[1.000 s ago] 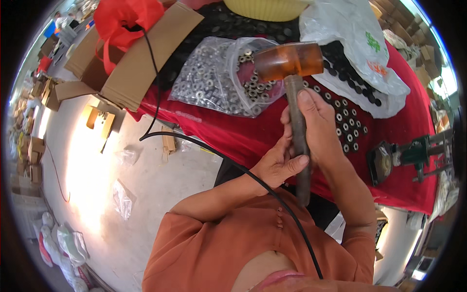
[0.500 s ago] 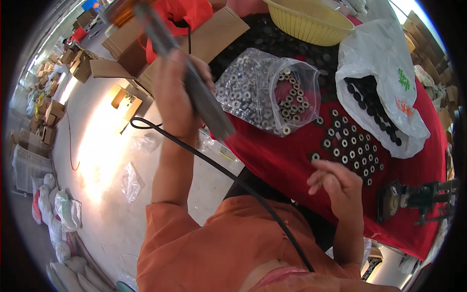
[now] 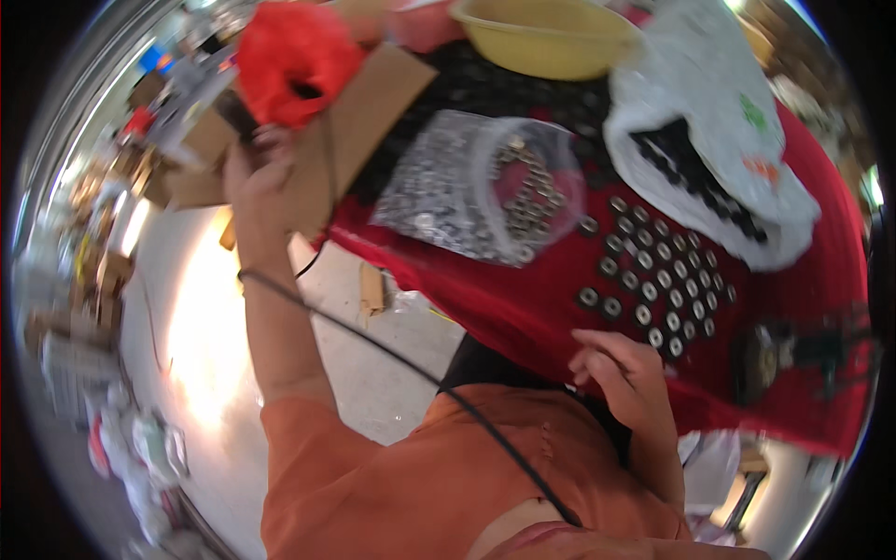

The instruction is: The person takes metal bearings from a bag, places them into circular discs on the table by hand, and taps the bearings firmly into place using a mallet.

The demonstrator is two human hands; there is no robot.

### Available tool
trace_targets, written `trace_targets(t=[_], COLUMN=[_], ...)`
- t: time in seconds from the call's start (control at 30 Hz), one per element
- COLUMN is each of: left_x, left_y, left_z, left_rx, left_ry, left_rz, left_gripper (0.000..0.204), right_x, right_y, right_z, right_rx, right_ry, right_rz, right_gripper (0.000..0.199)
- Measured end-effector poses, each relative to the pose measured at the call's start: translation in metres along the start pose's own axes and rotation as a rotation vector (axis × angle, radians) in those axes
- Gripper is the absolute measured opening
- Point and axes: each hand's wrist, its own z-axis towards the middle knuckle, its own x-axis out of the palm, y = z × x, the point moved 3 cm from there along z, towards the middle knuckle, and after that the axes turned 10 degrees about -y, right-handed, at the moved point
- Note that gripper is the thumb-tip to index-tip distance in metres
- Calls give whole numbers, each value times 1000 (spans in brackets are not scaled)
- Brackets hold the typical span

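My left hand (image 3: 259,161), blurred by motion, is raised at the far left next to an open cardboard carton (image 3: 369,117). Its fingers are closed round a dark grey bar-shaped tool (image 3: 235,114), of which a short end shows. My right hand (image 3: 623,369) hovers by the near edge of the red-covered table (image 3: 523,313), fingers loosely bent and nothing visible in them. Just beyond it, black discs with shiny metal rings (image 3: 665,280) lie spread in loose rows. Further back is a clear plastic bag (image 3: 443,191) of small metal rings, its mouth open toward the discs.
A white plastic bag (image 3: 714,121) holds black discs at the right. Behind stands a yellow basket (image 3: 551,42); a red bag (image 3: 294,61) sits at the carton. A dark green clamp-like device (image 3: 803,353) is at the right edge. A black cable (image 3: 392,353) crosses my left forearm.
My left hand has swung left and away from the table with the grey tool, toward the carton. My right hand has drawn slightly left and nearer to me. The view has shifted.
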Motion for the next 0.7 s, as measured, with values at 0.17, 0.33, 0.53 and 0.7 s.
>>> trace_targets(t=[0.17,0.33,0.53,0.7], left_x=[1,-71,-85,-98], left_y=[91,258,372,390], left_z=[-48,-103,-128,-115], left_rx=[303,296,822,917], left_ry=[290,315,1020,956], left_rz=[688,1369,1861,2144], left_gripper=[44,22,40,69], right_x=[-9,-49,-106,-118], right_y=[-11,-31,-54,-68], right_z=[-1,-25,-67,-74], right_rx=[-92,-17,-53,-210], right_ry=[-69,-280,-709,-822], right_rz=[-108,-29,-197,-601], right_gripper=[27,24,22,26])
